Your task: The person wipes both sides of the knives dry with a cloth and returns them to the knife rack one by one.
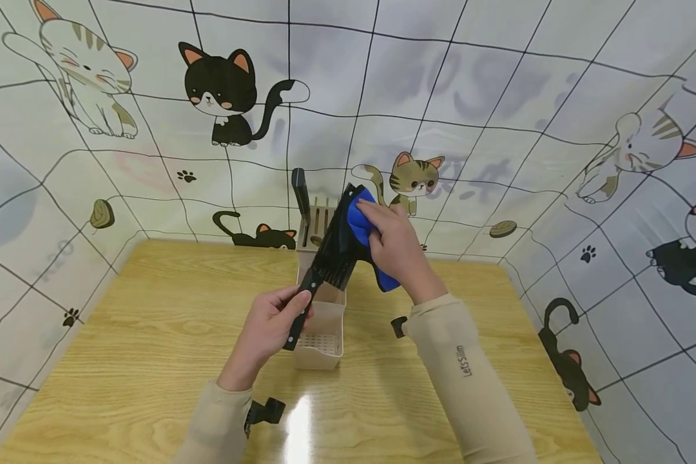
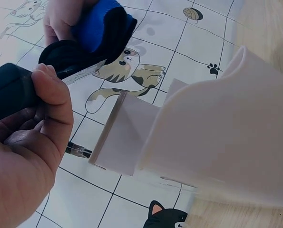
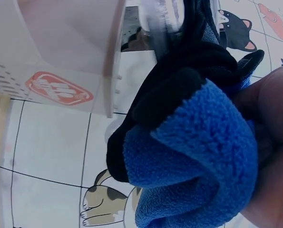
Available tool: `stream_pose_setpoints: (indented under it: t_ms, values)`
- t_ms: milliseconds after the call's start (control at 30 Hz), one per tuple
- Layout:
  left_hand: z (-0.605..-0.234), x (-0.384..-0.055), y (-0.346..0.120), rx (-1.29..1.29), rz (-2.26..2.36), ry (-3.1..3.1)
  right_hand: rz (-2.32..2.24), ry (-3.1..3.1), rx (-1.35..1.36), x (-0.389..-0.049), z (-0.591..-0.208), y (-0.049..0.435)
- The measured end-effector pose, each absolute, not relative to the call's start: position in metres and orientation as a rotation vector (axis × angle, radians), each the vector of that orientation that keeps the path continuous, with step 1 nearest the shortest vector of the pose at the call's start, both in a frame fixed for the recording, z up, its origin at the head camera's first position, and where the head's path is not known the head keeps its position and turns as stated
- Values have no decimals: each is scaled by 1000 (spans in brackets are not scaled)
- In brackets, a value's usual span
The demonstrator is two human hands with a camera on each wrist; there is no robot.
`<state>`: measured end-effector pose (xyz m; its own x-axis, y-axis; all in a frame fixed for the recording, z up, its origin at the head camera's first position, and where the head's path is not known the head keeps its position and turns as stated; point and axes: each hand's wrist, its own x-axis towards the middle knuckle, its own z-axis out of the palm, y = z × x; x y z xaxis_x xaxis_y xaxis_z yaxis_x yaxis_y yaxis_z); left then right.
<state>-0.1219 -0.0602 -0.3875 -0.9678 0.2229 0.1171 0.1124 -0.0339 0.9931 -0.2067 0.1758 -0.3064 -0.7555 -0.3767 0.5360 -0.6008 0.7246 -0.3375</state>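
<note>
My left hand (image 1: 272, 322) grips the black riveted handle of a broad-bladed kitchen knife (image 1: 309, 283), held tilted above a beige plastic utensil holder (image 1: 320, 359). A blue cloth with black edging (image 1: 361, 222) is in my right hand (image 1: 399, 248), pinched against the upper part of the blade. Folds of the fluffy cloth (image 3: 193, 156) fill the right wrist view and hide much of the blade there. In the left wrist view, fingers (image 2: 53, 90) curl round the handle, and the holder's side wall (image 2: 222, 137) stands close by.
Another black-handled knife (image 1: 300, 190) stands upright in the holder's back section, beside narrow slots. The holder rests on a wood-grain table (image 1: 180, 335). A cat-printed sheet (image 1: 336, 77) with grid lines rises behind the table and along both sides.
</note>
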Motion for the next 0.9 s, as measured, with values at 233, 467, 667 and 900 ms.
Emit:
stream_pose_setpoints:
  t_ms: [233,467,667,900]
  values:
    - [-386,-122,-66,335,2212,2129,687,-2531,711,-205,-316,182]
    - [-385,-122,-68,310,2219,2127,606,-2530,754,-198,-322,176]
    - [-386,-122,-67,293,2215,2120,579,-2495,801,-188,-322,164]
    - [-386,-123,-66,281,2228,2112,574,-2431,869,-179,-319,150]
